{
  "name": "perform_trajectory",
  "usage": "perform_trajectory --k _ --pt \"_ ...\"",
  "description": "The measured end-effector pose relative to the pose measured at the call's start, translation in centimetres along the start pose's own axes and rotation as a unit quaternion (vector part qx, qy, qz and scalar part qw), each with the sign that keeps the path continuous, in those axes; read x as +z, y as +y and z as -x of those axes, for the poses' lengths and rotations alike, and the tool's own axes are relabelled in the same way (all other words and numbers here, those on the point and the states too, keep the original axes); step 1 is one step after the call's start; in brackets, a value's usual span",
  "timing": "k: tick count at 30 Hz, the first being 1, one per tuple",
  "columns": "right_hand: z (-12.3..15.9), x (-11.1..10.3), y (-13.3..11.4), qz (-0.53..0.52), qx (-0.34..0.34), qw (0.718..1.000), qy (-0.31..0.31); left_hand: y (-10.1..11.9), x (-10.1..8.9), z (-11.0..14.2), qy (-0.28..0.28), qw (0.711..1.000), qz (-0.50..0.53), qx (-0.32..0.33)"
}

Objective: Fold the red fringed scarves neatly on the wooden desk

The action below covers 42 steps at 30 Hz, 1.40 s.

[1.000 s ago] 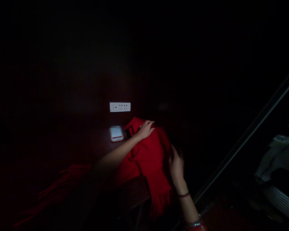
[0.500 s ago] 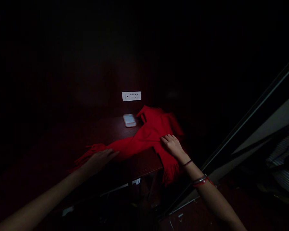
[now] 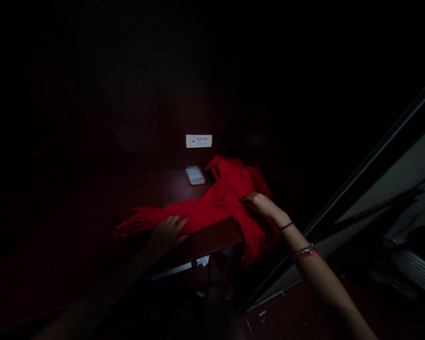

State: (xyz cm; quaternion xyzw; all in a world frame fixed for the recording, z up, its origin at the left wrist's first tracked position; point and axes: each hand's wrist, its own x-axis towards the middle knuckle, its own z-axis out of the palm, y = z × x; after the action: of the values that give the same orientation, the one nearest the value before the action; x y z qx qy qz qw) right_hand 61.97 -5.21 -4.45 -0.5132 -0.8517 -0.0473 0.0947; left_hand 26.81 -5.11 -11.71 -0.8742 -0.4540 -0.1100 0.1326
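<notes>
A red scarf point(image 3: 191, 213) with fringed ends lies spread over a dark wooden desk point(image 3: 216, 238). One fringed end reaches left across the top, and the other hangs over the front edge at the right. My left hand point(image 3: 168, 232) rests on the left stretch of the scarf, near the desk's front edge, fingers spread. On the right, my right hand point(image 3: 261, 205) has its fingers drawn together and bent down onto the scarf, pinching the cloth; the fingertips are partly hidden.
Behind the scarf lies a small pale, blurred-out item point(image 3: 195, 175). A white wall socket point(image 3: 199, 141) is above it. At right stands a slanting dark frame edge point(image 3: 368, 160), with striped cloth point(image 3: 416, 250) beyond. Most surroundings are very dark.
My left hand has moved right along the scarf and its fingers have spread. My right hand has shifted slightly right, fingers bending more into the cloth. The view has moved a little left.
</notes>
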Motion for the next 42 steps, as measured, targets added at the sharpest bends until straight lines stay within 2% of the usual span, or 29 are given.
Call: perform_trajectory --k 2,5,9,12,15,18,22,25,29,32,34,37,38,40,42 --pt "-0.2 0.3 -0.2 0.018 -0.012 1.000 -0.011 0.5 0.6 -0.8 -0.028 0.999 -0.022 -0.009" --pt "-0.2 0.6 -0.4 0.027 -0.007 0.999 0.020 -1.1 -0.3 -1.5 -0.058 0.998 -0.022 0.002" --pt "-0.3 0.3 0.3 -0.059 0.032 0.989 0.131 -4.5 -3.5 -0.3 -0.055 0.998 -0.012 0.002" --pt "-0.8 0.1 0.9 -0.113 0.070 0.971 0.197 -4.6 -4.7 1.1 -0.017 1.000 -0.018 -0.015" --pt "-1.5 0.3 1.0 -0.134 0.062 0.974 0.173 -2.2 -3.3 1.7 0.009 1.000 -0.001 -0.015" --pt "-1.6 0.5 0.8 -0.133 0.045 0.981 0.136 -0.1 -0.9 1.2 -0.002 1.000 0.004 -0.010" --pt "-0.4 0.7 0.6 -0.086 0.007 0.995 0.050 -0.4 0.6 0.2 -0.020 1.000 -0.013 -0.013" --pt "0.6 1.3 0.3 0.023 0.018 0.999 0.024 -2.0 -0.1 -0.2 0.020 0.999 0.024 -0.018" --pt "1.3 1.8 -0.5 0.136 0.036 0.989 0.041 -4.6 -2.6 0.0 0.143 0.985 0.097 -0.028" --pt "1.4 1.9 -0.9 0.172 0.032 0.983 0.056 -5.8 -3.9 0.9 0.177 0.981 0.064 -0.048" --pt "1.3 1.9 -1.1 0.189 0.026 0.980 0.064 -5.3 -3.7 1.6 0.149 0.988 0.020 -0.037" --pt "1.1 2.2 -1.2 0.197 0.010 0.978 0.070 -2.4 -2.0 2.7 0.071 0.996 0.003 0.052" --pt "1.0 2.2 -1.2 0.197 0.003 0.978 0.069 -1.4 -1.3 2.9 0.055 0.996 -0.002 0.063" --pt "1.0 2.2 -1.2 0.198 -0.003 0.978 0.063 -0.1 -0.4 3.0 0.022 0.998 -0.018 0.055" --pt "1.0 1.9 -1.2 0.204 0.000 0.977 0.058 -0.1 -0.3 2.6 -0.005 0.999 -0.034 0.035"
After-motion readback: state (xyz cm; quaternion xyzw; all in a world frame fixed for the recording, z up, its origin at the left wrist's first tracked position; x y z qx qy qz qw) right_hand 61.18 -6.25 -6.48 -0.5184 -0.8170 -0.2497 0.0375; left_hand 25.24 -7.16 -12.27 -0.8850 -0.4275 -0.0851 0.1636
